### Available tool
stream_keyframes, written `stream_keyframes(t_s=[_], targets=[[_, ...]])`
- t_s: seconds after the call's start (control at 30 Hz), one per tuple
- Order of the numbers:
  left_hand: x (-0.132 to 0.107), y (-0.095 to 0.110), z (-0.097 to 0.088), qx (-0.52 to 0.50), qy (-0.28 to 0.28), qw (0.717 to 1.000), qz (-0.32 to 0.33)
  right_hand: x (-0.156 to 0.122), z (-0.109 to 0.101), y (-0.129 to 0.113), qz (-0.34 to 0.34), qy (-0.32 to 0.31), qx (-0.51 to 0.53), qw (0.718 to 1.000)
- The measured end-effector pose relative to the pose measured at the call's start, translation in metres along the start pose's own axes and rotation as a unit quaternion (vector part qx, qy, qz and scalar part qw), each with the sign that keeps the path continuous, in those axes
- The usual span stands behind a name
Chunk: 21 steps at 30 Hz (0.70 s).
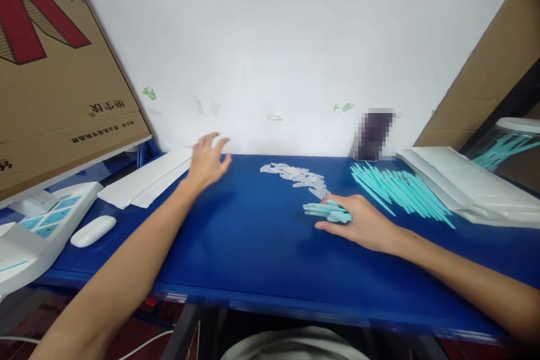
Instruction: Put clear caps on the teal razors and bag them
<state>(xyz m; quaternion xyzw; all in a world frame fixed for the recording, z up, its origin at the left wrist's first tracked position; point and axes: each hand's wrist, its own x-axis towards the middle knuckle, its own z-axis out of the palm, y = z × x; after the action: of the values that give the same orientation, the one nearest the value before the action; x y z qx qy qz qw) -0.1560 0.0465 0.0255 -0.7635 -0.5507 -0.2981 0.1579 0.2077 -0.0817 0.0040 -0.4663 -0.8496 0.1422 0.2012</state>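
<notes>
My right hand [361,222] rests on the blue table [253,247], its fingers closed round a small bundle of teal sticks [327,211] that point left. Just beyond it lies a scatter of small white pieces [297,174]. A larger heap of teal sticks [399,191] lies to the right of my hand. My left hand [206,160] hovers over the back left of the table with fingers spread, holding nothing, close to a stack of white paper strips [145,180].
A cardboard box [54,67] leans at the left above a white device [37,225] and a white mouse [93,230]. White padded sheets [464,185] and a clear container of teal sticks [506,143] sit at the right. A white wall stands behind.
</notes>
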Motion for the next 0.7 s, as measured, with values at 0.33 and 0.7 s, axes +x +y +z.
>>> stream_keyframes(t_s=[0.33, 0.7], targets=[[-0.014, -0.167, -0.012, -0.043, -0.082, 0.935, -0.342, 0.007, 0.002, 0.013, 0.066, 0.253, 0.352, 0.899], [0.005, -0.118, -0.054, -0.108, 0.185, 0.94, -0.268, 0.008, 0.013, 0.015, 0.078, 0.176, 0.428, 0.883]])
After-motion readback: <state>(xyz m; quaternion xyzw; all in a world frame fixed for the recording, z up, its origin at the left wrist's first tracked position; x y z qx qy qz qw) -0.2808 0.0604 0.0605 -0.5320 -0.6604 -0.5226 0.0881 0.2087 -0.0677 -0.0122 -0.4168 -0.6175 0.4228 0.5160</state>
